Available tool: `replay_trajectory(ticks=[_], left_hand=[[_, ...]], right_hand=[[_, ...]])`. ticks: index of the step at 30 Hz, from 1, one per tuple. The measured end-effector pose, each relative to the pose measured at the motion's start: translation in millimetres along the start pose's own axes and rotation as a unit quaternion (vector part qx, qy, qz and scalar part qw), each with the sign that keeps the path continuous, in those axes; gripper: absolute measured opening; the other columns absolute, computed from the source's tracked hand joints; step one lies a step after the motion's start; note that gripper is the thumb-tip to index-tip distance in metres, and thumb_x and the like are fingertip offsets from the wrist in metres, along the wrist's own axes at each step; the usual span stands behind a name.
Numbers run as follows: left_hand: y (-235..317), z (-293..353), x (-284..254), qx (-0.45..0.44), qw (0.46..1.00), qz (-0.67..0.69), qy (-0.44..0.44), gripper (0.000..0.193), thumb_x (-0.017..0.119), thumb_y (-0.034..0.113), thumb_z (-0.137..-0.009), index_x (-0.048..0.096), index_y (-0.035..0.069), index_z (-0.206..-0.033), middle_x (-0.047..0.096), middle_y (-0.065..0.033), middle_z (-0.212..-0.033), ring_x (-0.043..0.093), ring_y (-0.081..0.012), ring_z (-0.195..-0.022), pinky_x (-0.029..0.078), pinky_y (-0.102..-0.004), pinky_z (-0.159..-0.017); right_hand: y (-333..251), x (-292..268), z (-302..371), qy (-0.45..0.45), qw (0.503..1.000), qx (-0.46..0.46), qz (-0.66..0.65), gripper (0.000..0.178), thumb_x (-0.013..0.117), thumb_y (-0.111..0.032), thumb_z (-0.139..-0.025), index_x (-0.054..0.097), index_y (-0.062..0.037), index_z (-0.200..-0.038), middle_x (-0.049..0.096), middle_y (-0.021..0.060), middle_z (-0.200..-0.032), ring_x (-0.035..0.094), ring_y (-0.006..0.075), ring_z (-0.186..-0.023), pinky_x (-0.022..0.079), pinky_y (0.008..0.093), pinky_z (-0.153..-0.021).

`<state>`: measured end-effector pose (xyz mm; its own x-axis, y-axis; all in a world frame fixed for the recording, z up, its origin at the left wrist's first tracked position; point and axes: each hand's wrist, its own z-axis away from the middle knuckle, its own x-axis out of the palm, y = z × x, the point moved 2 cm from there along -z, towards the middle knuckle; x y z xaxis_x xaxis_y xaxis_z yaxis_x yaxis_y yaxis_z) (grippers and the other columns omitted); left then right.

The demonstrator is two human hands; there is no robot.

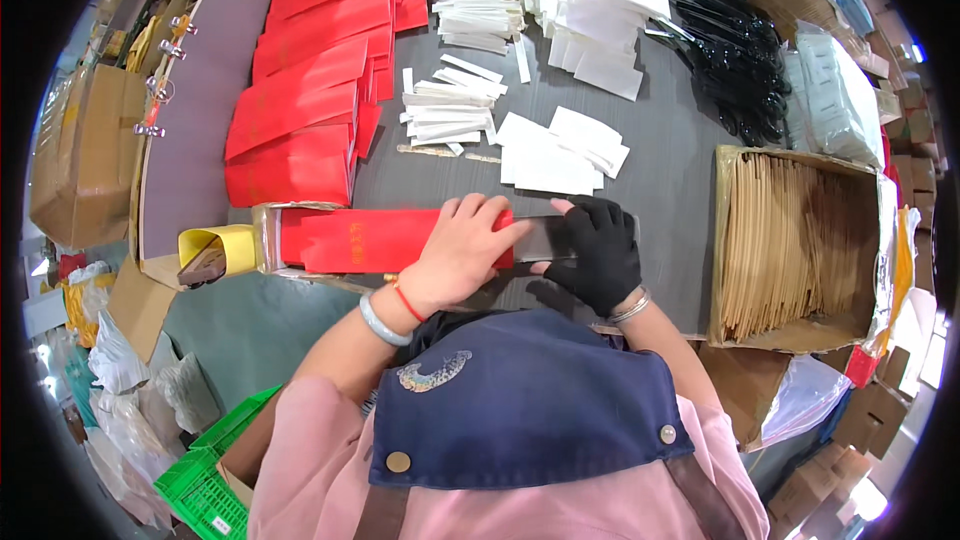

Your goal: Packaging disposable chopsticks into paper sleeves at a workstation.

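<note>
Fingers of the bare left hand [462,248] lie flat and spread on top of a long red sleeve [372,240] at the near edge of the bench [660,155], pressing it down rather than gripping it. The right hand [594,252], in a black glove, rests just beside it with its fingers curled loosely over a clear plastic wrapper [545,236] that juts from the sleeve's right end; whether they pinch the wrapper I cannot tell. The sleeve lies lengthwise along the near edge, its left end inside a shallow clear tray [268,238], with a yellow tape roll [212,245] just beyond at the near left corner.

Farther back on the left of the bench, a stack of red sleeves [310,70] fans toward the far edge. White paper packets [560,152] lie in the middle, thin white strips [448,110] beside them, more white packets [595,15] at the far edge. Black plastic utensils [735,60] pile at the far right. A cardboard box [800,335] of tan envelopes sits at the right edge.
</note>
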<state>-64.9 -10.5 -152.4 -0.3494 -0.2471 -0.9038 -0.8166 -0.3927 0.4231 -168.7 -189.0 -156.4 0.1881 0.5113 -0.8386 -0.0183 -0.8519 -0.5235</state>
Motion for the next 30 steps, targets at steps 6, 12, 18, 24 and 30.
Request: replay_trajectory(ticks=[6, 12, 18, 24, 30], left_hand=[[-14, -23, -65, 0.062, 0.988, -0.047, -0.136, 0.015, 0.065, 0.008, -0.069, 0.064, 0.012, -0.083, 0.055, -0.0110, -0.099, 0.052, -0.0313, -0.099, 0.043, -0.0430, -0.083], [-88, 7, -82, -0.049, 0.966, -0.233, 0.100, 0.033, 0.073, 0.010, -0.067, 0.066, 0.008, -0.099, 0.053, -0.0160, -0.128, 0.047, -0.0381, -0.119, 0.040, -0.0477, -0.098], [-33, 42, 12, -0.286, 0.954, -0.031, 0.081, 0.087, 0.083, 0.045, -0.066, 0.050, 0.006, -0.136, 0.042, -0.0180, -0.142, 0.030, -0.0391, -0.137, 0.015, -0.0584, -0.115], [-40, 44, 12, -0.307, 0.946, 0.058, 0.080, 0.094, 0.083, 0.048, -0.066, 0.046, 0.001, -0.139, 0.040, -0.0196, -0.145, 0.027, -0.0405, -0.140, 0.010, -0.0592, -0.116], [-39, 33, 2, -0.281, 0.955, 0.076, 0.066, 0.086, 0.083, 0.041, -0.069, 0.048, 0.001, -0.137, 0.043, -0.0190, -0.144, 0.034, -0.0372, -0.137, 0.015, -0.0583, -0.115]], right_hand=[[13, -26, 2, -0.070, 0.997, 0.000, 0.038, 0.066, 0.084, -0.037, -0.063, 0.058, -0.0106, -0.117, 0.061, 0.0099, -0.110, 0.055, 0.0302, -0.106, 0.037, 0.0440, -0.097], [14, -48, 6, -0.018, 0.995, 0.053, 0.078, 0.061, 0.083, -0.031, -0.064, 0.058, -0.0091, -0.116, 0.061, 0.0094, -0.106, 0.057, 0.0297, -0.101, 0.040, 0.0428, -0.091], [2, -41, 8, -0.059, 0.992, 0.055, 0.101, 0.062, 0.084, -0.034, -0.062, 0.060, -0.0093, -0.114, 0.061, 0.0078, -0.105, 0.057, 0.0284, -0.100, 0.037, 0.0419, -0.093], [1, -31, 7, -0.137, 0.986, 0.035, 0.084, 0.063, 0.082, -0.039, -0.066, 0.059, -0.0095, -0.117, 0.060, 0.0073, -0.108, 0.055, 0.0286, -0.105, 0.035, 0.0451, -0.097], [-31, 35, -17, -0.104, 0.994, -0.043, -0.011, 0.065, 0.077, -0.047, -0.070, 0.058, -0.0083, -0.119, 0.060, 0.0121, -0.110, 0.055, 0.0319, -0.107, 0.037, 0.0463, -0.093]])
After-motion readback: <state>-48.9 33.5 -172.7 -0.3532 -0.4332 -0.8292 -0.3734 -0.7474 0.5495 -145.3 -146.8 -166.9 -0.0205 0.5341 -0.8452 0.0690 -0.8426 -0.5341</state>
